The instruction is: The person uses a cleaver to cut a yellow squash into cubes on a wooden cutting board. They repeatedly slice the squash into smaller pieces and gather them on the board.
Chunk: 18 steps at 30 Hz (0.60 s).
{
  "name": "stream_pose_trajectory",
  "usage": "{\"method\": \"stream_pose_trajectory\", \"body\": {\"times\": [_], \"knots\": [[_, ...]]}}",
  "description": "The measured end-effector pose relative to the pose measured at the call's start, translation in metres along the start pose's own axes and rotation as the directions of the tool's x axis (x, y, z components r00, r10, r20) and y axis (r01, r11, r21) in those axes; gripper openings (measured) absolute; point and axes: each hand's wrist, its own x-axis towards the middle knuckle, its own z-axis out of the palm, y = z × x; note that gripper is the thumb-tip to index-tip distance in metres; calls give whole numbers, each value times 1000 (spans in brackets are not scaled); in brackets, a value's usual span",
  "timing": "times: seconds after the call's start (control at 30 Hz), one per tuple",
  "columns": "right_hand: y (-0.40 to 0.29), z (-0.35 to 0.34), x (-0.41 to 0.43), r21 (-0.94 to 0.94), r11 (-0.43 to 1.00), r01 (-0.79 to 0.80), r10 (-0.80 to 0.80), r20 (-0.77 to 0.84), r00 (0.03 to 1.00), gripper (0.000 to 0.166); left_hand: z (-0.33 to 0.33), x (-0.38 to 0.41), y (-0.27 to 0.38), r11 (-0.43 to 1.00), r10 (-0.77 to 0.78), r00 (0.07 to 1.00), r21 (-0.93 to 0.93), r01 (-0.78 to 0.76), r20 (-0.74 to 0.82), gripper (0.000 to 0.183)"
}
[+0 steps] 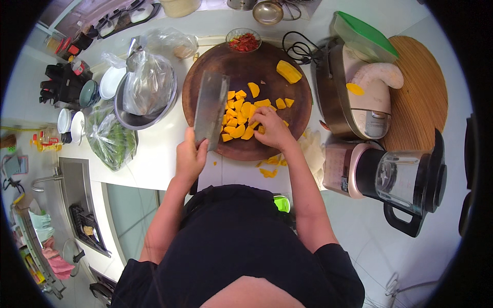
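Observation:
My left hand [190, 156] grips the handle end of a broad cleaver [210, 107], its blade over the left side of a round wooden chopping board [246, 63]. Beside the blade lies a heap of orange squash pieces [238, 109], some cubed and some in half-round slices. My right hand [271, 127] reaches over the heap's right side, its fingertips among the pieces; whether it grips one is hidden. Toward the board's far right rests a large peeled squash chunk [289, 72]. A glass bowl of chopped red pepper [243, 41] stands at the far rim.
Left of the board are a metal basin [169, 109] with a plastic bag and bagged green vegetables [111, 134]. To the right stand a rice cooker [369, 96] with a cut squash [379, 75] on top, and a blender [400, 181]. Squash peelings [268, 172] lie at the counter's front edge.

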Motion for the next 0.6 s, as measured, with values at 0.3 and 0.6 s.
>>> {"method": "stream_pose_trajectory", "body": {"times": [0.3,0.6], "knots": [[12,-2,-11,-233,952,201,-175,126,976,24,-30,-51,-24,980,-196,979,-33,194,-63,20],[87,4,16,-375,909,181,-239,-115,964,26,-23,-54,-18,963,-240,971,-126,237,-10,23]]}}
